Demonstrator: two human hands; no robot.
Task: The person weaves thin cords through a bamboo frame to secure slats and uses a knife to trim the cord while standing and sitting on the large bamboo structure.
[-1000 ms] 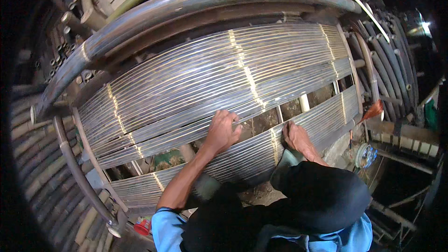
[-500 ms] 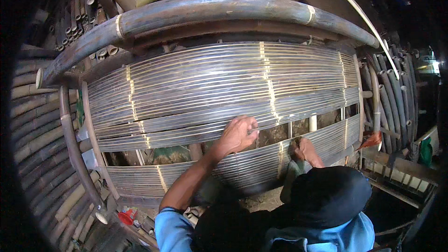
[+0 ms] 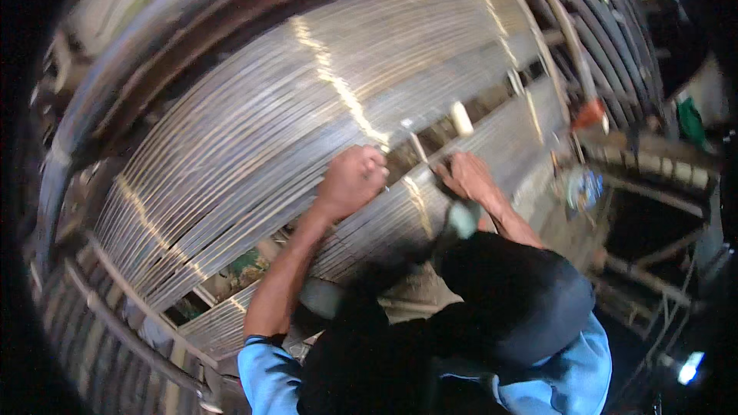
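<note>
A panel of thin bamboo slats (image 3: 231, 131) stretches across a bamboo frame, with pale woven bindings (image 3: 338, 92) crossing it. My left hand (image 3: 354, 178) is closed above the lower edge of the upper slats, beside the end of a pale binding. What its curled fingers hold, if anything, is hidden. Across the gap, my right hand (image 3: 467, 177) is closed at the top edge of the lower slat band (image 3: 492, 150). Its fingers are bent beside a thin pale crosspiece (image 3: 417, 146); blur hides what they grip.
A thick bamboo pole (image 3: 131, 58) bounds the far side. My dark-clothed knee (image 3: 507, 284) is raised under my right arm. To the right are an orange-red piece (image 3: 589, 115), a green cloth (image 3: 690, 121) and a plastic bag (image 3: 584, 188). Bamboo poles (image 3: 607, 38) stand at the far right.
The view has turned, so the panel now slants up to the right. Relative to the panel, my hands remain near the gap by the middle binding, both still closed. The picture is blurrier.
</note>
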